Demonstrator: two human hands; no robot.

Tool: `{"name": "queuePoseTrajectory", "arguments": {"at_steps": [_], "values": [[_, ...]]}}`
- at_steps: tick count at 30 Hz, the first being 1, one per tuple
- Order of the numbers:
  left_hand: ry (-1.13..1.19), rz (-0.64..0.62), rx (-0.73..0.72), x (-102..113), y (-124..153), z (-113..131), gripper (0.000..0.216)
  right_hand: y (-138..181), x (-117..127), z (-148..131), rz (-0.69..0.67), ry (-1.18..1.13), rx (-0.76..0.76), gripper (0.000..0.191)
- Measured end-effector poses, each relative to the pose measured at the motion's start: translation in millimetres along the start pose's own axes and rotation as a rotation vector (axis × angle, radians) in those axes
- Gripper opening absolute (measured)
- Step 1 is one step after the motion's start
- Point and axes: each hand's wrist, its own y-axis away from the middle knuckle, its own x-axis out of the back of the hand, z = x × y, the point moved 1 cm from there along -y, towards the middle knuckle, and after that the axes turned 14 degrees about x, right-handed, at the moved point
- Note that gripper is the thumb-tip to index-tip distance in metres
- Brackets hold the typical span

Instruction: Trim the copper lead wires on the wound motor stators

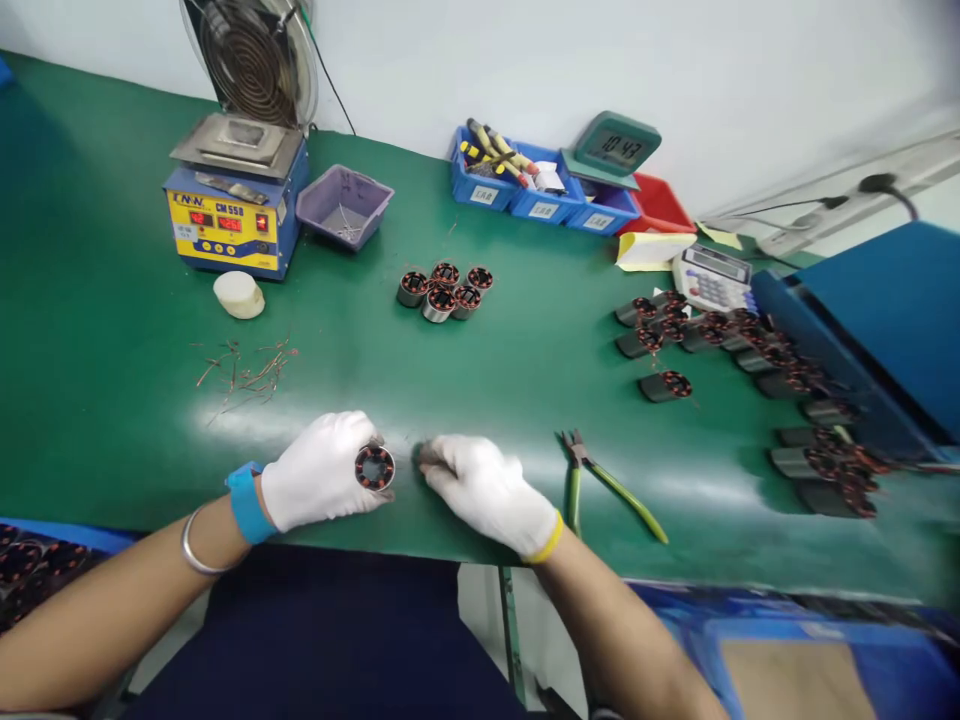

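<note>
Gripping a wound stator at the near edge of the green table, the gloved left hand wraps round it, its open end facing the camera. The right hand lies just beside it, fingertips bunched (whether they pinch anything, I cannot tell). Green-handled cutters lie to its right.

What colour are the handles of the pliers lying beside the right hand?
Yellow-green, on the metal-nosed pliers; head view.

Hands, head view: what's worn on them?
White gloves on the left hand and right hand. Left glove ends in a blue cuff, a silver bangle behind it; right glove ends in a yellow cuff. No sleeves on the forearms.
</note>
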Motion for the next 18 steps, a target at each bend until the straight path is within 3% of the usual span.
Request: {"name": "queuePoseTrajectory", "arguments": {"at_steps": [4, 6, 8, 11, 14, 16, 18], "values": [[-0.001, -0.009, -0.011, -4.3, -0.7, -4.5, 0.031, 20.3, 0.2, 5.8, 0.139, -0.282, -0.076, 0.026], [0.043, 0.015, -0.015, -5.9, 0.0, -5.5, 0.037, 15.5, 7.4, -0.1, 0.249, -0.393, -0.043, 0.052], [0.129, 0.049, -0.009, -7.2, 1.2, -5.4, 0.059, 2.8, 14.1, -11.8, 0.271, -0.459, 0.066, 0.067], [0.235, 0.053, 0.018, -8.7, 3.4, -3.9, 0.091, -23.4, 17.5, -30.8, 0.224, -0.779, 0.193, 0.054], [0.262, 0.046, 0.022, -9.8, 5.5, -3.2, 0.097, -45.3, 16.6, -38.8, 0.353, -1.165, 0.203, 0.044], [0.269, 0.056, 0.010, -11.1, 6.2, -4.4, 0.100, -52.4, 15.5, -36.2, 0.410, -1.284, 0.179, 0.042], [0.280, 0.056, 0.003, -13.2, 5.9, -6.8, 0.104, -52.6, 14.8, -29.6, 0.381, -1.338, 0.134, 0.044]]}}
